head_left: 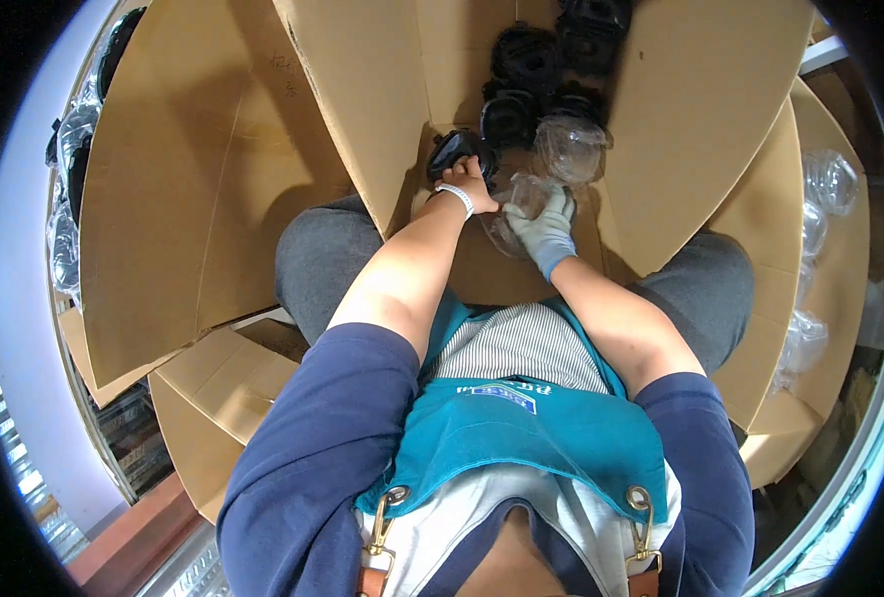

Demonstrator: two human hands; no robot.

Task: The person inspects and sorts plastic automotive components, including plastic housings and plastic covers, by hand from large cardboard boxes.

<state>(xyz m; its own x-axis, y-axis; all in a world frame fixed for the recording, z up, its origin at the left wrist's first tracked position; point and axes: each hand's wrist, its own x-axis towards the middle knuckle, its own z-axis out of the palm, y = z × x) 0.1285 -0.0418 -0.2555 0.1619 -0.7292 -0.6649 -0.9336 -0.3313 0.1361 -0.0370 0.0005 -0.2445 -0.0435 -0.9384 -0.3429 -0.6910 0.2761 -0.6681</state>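
My left hand [470,187], bare with a white band at the wrist, reaches into a large cardboard box. Its fingers are bent over the edge of a black plastic container [449,146] by the box's left wall. To its right, my right hand [544,225] wears a pale grey-green glove. That hand is closed on a clear plastic lid [528,191], whose lower part hangs down beside the thumb. Just beyond it rests another clear lid [570,149], domed in shape. How far the left fingers wrap under the black container is partly hidden.
Several black containers [524,57] lie stacked toward the far side of the cardboard box [695,119]. A second box [826,269] on the right holds clear lids [830,183]. At left, a tall cardboard flap [178,199] rises beside wrapped black pieces [69,189].
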